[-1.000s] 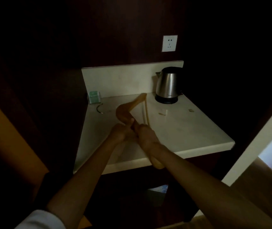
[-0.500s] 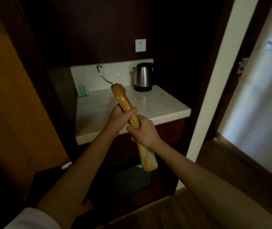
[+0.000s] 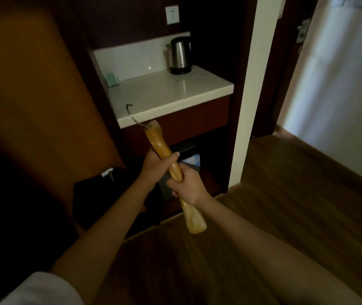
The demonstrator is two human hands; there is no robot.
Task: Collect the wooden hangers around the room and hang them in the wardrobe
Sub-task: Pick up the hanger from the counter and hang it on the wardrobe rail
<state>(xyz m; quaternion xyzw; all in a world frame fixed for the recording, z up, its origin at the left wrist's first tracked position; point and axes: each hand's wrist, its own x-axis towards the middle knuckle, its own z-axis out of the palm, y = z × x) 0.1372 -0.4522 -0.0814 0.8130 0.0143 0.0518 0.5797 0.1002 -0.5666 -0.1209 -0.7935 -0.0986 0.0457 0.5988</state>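
I hold a wooden hanger [image 3: 160, 142] edge-on in front of me, its metal hook [image 3: 132, 115] pointing up and left. My left hand [image 3: 158, 167] is wrapped around the upper part of the wood. Just below it, my right hand [image 3: 190, 187] grips the lower part, and the hanger's broad end [image 3: 194, 221] sticks out beneath. The hanger hangs in the air in front of the white counter's front edge [image 3: 175, 107], apart from it. No wardrobe rail is in view.
A steel kettle [image 3: 180, 55] and a small green box [image 3: 112, 79] stand on the counter, below a wall socket [image 3: 172, 14]. A dark cabinet [image 3: 100, 201] sits low on the left beside an orange-brown panel [image 3: 32, 95]. A white pillar [image 3: 252, 89] and wooden floor [image 3: 296, 205] lie right.
The hanger has been lifted off the counter and carried back from it, held in both hands. The view has pulled away and turned right, showing more floor and the doorway.
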